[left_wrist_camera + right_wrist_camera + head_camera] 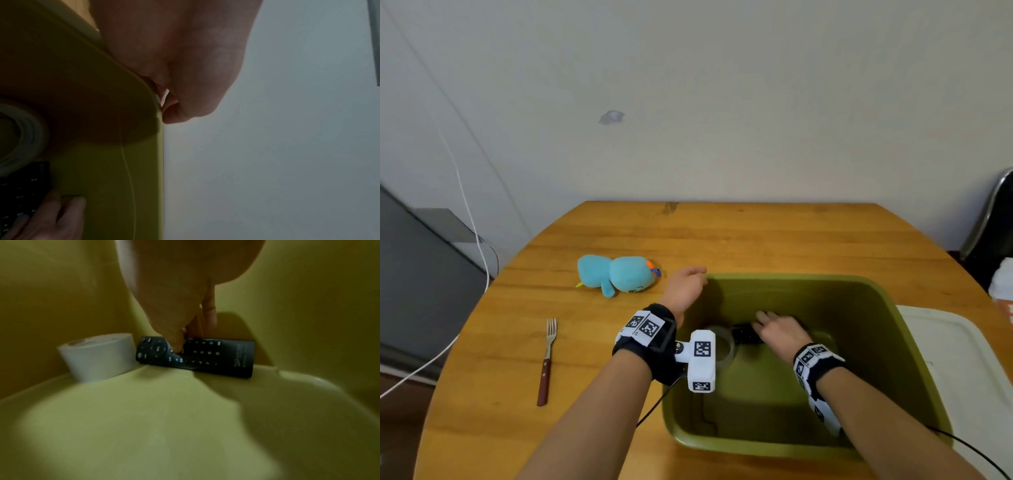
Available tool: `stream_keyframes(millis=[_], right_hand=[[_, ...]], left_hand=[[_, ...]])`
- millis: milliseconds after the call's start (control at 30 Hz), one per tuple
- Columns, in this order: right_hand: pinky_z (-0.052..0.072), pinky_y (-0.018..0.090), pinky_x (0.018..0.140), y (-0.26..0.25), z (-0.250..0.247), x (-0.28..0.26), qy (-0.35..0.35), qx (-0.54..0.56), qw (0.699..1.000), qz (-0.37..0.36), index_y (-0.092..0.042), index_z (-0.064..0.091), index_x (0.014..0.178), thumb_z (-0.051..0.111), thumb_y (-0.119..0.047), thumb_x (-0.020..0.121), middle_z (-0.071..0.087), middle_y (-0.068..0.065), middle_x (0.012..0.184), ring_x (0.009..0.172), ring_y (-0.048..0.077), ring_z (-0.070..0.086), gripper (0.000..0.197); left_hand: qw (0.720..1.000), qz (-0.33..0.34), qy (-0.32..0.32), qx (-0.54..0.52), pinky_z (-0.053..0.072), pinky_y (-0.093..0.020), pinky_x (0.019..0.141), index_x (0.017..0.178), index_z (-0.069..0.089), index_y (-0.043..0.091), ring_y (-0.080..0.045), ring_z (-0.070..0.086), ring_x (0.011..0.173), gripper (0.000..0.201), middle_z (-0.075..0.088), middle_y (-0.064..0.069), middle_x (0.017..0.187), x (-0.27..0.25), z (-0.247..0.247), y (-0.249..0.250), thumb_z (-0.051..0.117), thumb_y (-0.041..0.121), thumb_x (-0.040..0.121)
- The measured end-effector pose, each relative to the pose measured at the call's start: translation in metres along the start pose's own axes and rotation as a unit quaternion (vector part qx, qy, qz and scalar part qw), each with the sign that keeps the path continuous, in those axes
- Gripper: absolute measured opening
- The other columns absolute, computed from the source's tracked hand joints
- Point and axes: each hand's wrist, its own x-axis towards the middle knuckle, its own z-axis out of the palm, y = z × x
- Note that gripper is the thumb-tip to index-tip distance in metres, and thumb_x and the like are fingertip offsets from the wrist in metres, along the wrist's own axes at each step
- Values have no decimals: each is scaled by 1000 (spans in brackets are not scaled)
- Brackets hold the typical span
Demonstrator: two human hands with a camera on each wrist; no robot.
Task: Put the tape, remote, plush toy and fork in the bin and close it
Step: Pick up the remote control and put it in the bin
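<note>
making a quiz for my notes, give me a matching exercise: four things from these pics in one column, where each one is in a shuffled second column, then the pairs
Things:
1. tape
2. remote
3. plush toy
4. fork

Places:
A. on the table, nearest the person, left of the bin
B. in the bin, under the right hand
C. on the table, beyond the fork
D. in the bin, standing on its flat side beside the remote

Pairs: 1-D, 2-B, 3-C, 4-A

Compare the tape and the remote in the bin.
The tape is a white round roll; the remote is a flat black bar with buttons. The tape stands free; the right hand pinches the remote. Both lie side by side on the floor of the green bin.
</note>
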Motion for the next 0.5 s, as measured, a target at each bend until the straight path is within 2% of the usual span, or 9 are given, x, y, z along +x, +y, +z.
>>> stream_keyframes(millis=[133,333,433,500], right_hand=[[51,42,83,-4,1,-1,-17,-20,1000,3,-3,55,132,61,8,86,52,15,131,120,33,50,48],[51,42,82,-3,-8,-3,-72,3,997,23,-6,54,130,61,10,87,55,14,127,112,33,58,47],[47,38,66,-2,-14,-3,-60,27,997,26,-8,59,123,61,8,87,61,11,117,98,31,65,39],[48,36,60,-3,-21,-2,-18,57,998,30,-11,65,111,60,0,91,67,7,99,76,26,64,23]], left_hand=[[1000,-3,-4,-2,30,-25,95,143,51,10,-19,42,130,45,48,-9,146,1,-1,0,42,5,99],[1000,-6,-13,-10,30,-26,98,142,52,11,-23,39,138,45,48,-8,147,5,-6,-4,42,5,98],[998,-23,-39,-39,31,-30,108,136,58,14,-25,41,137,42,51,-7,145,12,-14,-5,44,7,97],[993,-38,-67,-86,37,-38,111,131,62,16,-26,49,129,38,57,-8,140,19,-27,-8,46,10,97]])
